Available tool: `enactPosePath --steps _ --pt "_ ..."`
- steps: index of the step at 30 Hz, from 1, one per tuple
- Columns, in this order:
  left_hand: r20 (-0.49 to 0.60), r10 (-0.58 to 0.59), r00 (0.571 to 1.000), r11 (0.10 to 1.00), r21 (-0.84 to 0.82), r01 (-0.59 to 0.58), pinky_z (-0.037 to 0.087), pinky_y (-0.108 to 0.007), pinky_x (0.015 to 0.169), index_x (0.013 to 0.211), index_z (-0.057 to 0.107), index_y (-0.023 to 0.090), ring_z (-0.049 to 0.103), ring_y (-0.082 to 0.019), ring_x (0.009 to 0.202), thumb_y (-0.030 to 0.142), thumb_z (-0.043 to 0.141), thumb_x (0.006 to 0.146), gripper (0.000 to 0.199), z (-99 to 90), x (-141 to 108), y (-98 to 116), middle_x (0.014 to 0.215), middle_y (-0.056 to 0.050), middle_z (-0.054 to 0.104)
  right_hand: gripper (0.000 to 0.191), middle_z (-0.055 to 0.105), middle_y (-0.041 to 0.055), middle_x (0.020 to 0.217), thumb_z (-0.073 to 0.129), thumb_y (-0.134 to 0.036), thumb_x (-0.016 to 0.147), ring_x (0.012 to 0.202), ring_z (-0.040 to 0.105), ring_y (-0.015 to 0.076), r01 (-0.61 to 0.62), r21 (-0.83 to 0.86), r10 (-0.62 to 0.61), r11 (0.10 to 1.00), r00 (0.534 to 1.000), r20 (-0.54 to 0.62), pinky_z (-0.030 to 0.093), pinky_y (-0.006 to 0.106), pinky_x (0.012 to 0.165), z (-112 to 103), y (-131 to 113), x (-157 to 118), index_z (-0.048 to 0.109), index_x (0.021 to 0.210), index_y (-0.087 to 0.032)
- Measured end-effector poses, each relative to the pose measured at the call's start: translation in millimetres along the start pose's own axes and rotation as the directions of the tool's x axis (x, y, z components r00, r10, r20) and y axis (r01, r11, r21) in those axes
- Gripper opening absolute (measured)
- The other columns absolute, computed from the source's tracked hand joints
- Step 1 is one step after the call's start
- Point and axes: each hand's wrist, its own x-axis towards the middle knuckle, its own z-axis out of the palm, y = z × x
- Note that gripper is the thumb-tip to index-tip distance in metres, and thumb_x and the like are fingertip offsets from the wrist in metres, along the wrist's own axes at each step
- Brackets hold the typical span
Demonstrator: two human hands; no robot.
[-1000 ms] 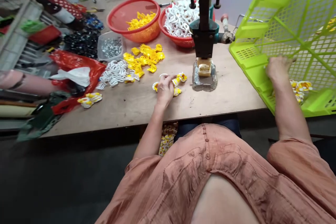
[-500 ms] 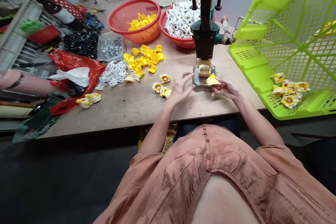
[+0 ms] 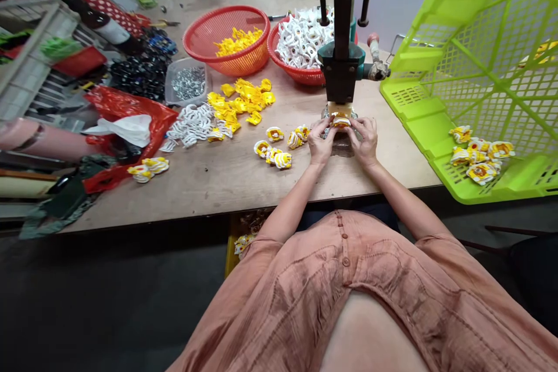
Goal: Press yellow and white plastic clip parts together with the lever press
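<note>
Under the head of a green and black press [image 3: 341,78], both hands pinch one yellow and white piece [image 3: 340,121]. My left hand [image 3: 321,140] has its fingers closed on the piece's left edge. My right hand [image 3: 364,140] grips the right edge, thumb and fingers together. The piece is at the light block on the press base [image 3: 342,149], which the hands partly cover. Left of my left hand, several yellow and white pieces [image 3: 279,158] lie on the wooden table [image 3: 218,183].
Behind are a red basket of yellow parts [image 3: 198,49] and a red basket of white parts [image 3: 305,74]. A tub of metal bits [image 3: 187,82] and loose yellow parts [image 3: 248,93] sit left. A tilted green crate [image 3: 429,122] stands right.
My left hand has moved right, from beside the loose pieces to the press. My right hand has shifted the piece left under the press head. More pieces show beside my left hand.
</note>
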Motion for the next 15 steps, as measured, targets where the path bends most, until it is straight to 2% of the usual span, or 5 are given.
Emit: enactPosePath --steps 3,6,8,11,15 --pt "-0.033 -0.045 0.998 0.999 0.013 0.045 0.060 -0.034 0.095 0.116 0.085 0.021 0.072 -0.024 0.112 0.032 0.077 0.095 0.025 10.2 9 -8 0.117 -0.010 0.077 0.025 0.069 0.0126 0.119 0.061 -0.036 0.102 0.122 0.059 0.0331 -0.079 -0.003 0.079 0.997 0.995 -0.063 0.053 0.057 0.115 15 5 11 0.082 0.115 -0.031" --pt "-0.025 -0.057 0.998 0.998 0.036 0.058 0.060 -0.030 0.087 0.114 0.084 0.020 0.071 -0.023 0.111 0.031 0.076 0.095 0.024 11.4 14 -13 0.118 -0.010 0.073 0.027 0.068 0.0140 0.120 0.057 -0.031 0.102 0.123 0.056 0.0328 -0.111 0.010 0.111 0.994 0.992 -0.064 0.052 0.056 0.116 20 8 21 0.082 0.112 -0.029" --pt "0.001 -0.016 1.000 0.997 0.073 0.016 0.060 -0.032 0.092 0.118 0.081 0.020 0.070 -0.023 0.115 0.030 0.075 0.095 0.026 7.6 16 -14 0.123 -0.010 0.071 0.025 0.068 0.0134 0.120 0.058 -0.031 0.102 0.123 0.056 0.0331 -0.089 -0.019 0.089 0.996 0.996 -0.023 0.052 0.057 0.115 19 9 23 0.082 0.108 -0.029" --pt "0.050 0.068 0.996 0.990 0.121 -0.074 0.058 -0.039 0.108 0.121 0.080 0.020 0.069 -0.025 0.122 0.030 0.071 0.098 0.026 -0.5 18 -12 0.127 -0.012 0.070 0.020 0.069 0.0123 0.120 0.063 -0.035 0.100 0.124 0.056 0.0345 -0.052 -0.046 0.053 0.998 0.998 0.032 0.049 0.061 0.116 13 9 19 0.082 0.104 -0.029" --pt "0.157 0.093 0.983 0.983 0.145 -0.116 0.051 -0.048 0.121 0.122 0.078 0.022 0.065 -0.029 0.133 0.032 0.065 0.102 0.026 -12.6 18 -10 0.133 -0.013 0.069 0.017 0.071 0.0120 0.123 0.070 -0.037 0.095 0.129 0.058 0.0334 -0.100 0.090 0.090 0.991 0.990 0.110 0.046 0.059 0.121 -2 15 19 0.081 0.102 -0.027"
